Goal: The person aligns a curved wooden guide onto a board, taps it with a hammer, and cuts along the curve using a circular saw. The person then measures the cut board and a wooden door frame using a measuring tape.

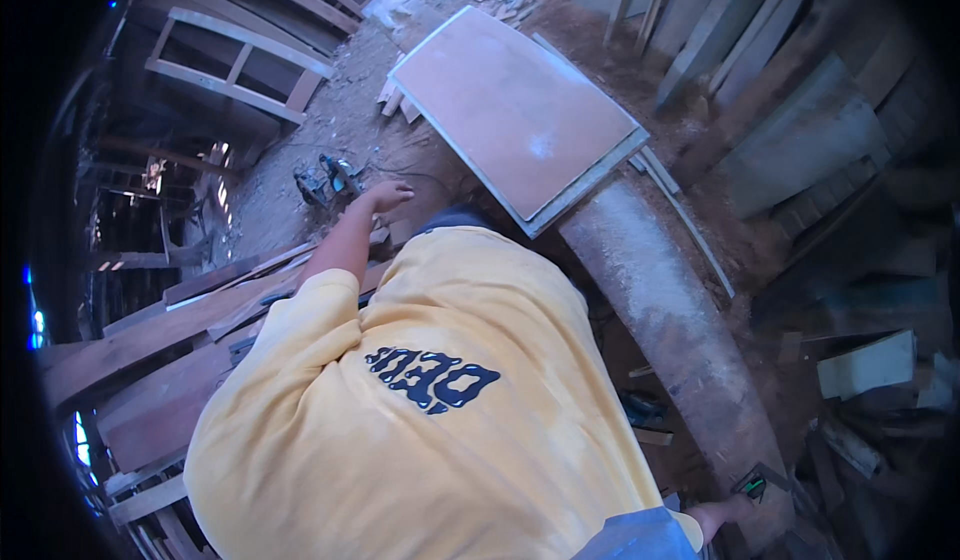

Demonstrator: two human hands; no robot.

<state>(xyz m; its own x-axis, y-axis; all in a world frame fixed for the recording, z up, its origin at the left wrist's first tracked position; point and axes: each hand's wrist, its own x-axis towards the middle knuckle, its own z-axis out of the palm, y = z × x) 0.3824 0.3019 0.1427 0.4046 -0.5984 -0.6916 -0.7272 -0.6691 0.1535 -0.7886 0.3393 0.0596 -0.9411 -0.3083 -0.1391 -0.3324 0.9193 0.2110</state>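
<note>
My left hand [388, 196] hangs out in front of my left side, its fingers loosely bent and nothing in them. Beyond it on the ground is a dark power tool [330, 178] with a cord. Down at the lower right, my right hand [722, 513] reaches to a small black-and-green object [754, 485] at the near end of a long dusty plank [655, 275]. The fingers seem to close on that object, but dim light blurs them and its kind. Ahead, a flat reddish-brown panel [520, 110] with pale edges lies across the plank's far end.
Long boards [150, 345] are stacked on the left. A wooden frame [235, 65] leans at the far left. Upright planks [735, 30] and sheets stand along the right, and an offcut [866, 364] lies among scraps. Sawdust covers the ground.
</note>
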